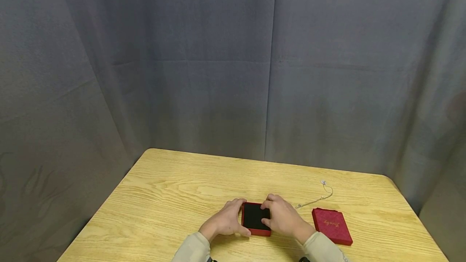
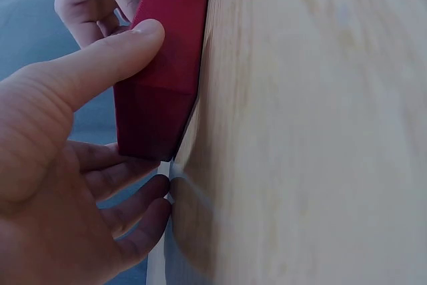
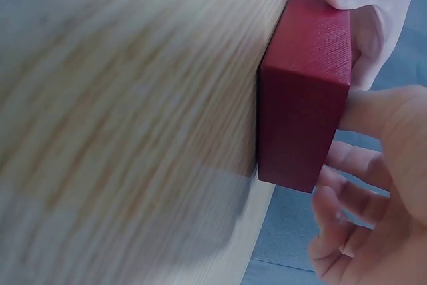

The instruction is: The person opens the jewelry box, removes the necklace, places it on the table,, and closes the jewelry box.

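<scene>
An uncovered red jewelry box point(image 1: 259, 233) rests on the table with a black insert point(image 1: 253, 216) inside. My left hand point(image 1: 228, 218) grips the box's left end, the thumb on its near side wall and fingers round the far corner. The left wrist view shows that thumb flat against the red side point(image 2: 175, 38). At the right end, my right hand point(image 1: 284, 218) has its thumb and bent fingers over the insert's right part. In the right wrist view its thumb goes behind the box rim point(image 3: 304, 125), which hides the tip, and the other fingers are curled beside the box.
Right of my right hand lies a red lid point(image 1: 332, 226) with gold lettering. Beyond it, a thin silver chain necklace point(image 1: 313, 202) is stretched in a curve, a small pendant point(image 1: 323, 182) at its far end. Grey curtains point(image 1: 218, 92) hang behind the wooden table point(image 1: 153, 205).
</scene>
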The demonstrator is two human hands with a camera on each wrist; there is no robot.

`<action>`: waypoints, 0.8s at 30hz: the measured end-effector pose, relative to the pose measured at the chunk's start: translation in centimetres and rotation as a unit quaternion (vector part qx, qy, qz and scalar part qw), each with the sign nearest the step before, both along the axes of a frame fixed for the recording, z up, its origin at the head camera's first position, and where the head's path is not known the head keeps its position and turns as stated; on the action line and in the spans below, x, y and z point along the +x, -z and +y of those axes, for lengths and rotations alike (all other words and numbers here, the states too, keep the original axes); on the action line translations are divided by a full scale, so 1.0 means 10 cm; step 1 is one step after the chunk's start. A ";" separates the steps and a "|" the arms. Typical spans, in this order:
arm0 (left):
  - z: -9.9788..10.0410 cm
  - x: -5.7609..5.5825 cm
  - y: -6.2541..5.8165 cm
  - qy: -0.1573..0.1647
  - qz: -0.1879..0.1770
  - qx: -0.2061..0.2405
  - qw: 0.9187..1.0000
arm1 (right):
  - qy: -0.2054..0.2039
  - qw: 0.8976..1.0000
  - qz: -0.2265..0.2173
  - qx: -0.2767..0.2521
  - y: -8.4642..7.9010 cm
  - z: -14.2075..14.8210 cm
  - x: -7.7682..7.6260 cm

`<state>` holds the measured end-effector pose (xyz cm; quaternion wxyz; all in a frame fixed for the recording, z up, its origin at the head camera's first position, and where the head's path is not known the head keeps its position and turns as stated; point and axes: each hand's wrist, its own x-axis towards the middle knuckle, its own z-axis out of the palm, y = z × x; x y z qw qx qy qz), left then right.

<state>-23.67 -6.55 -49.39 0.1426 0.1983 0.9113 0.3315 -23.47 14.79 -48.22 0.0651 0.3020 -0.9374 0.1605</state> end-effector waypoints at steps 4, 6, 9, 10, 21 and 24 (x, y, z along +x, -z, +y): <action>0.00 0.00 0.00 0.000 0.000 0.000 1.000 | -0.019 1.000 -0.003 0.010 0.00 0.00 0.00; 0.00 0.00 0.00 0.001 -0.001 0.000 1.000 | -0.030 0.999 -0.005 0.014 0.00 0.00 0.00; 0.00 0.00 -0.01 0.001 -0.003 -0.001 1.000 | -0.042 0.999 -0.010 0.019 0.00 0.01 -0.01; 0.00 0.00 -0.01 0.001 -0.004 -0.001 1.000 | -0.046 0.999 -0.012 0.021 0.00 0.01 -0.01; 0.00 0.00 -0.02 0.000 -0.004 -0.006 1.000 | -0.065 0.996 -0.009 0.053 -0.01 0.00 -0.01; 0.00 0.00 -0.02 0.001 -0.002 -0.007 1.000 | -0.069 0.996 -0.008 0.057 -0.02 0.00 -0.01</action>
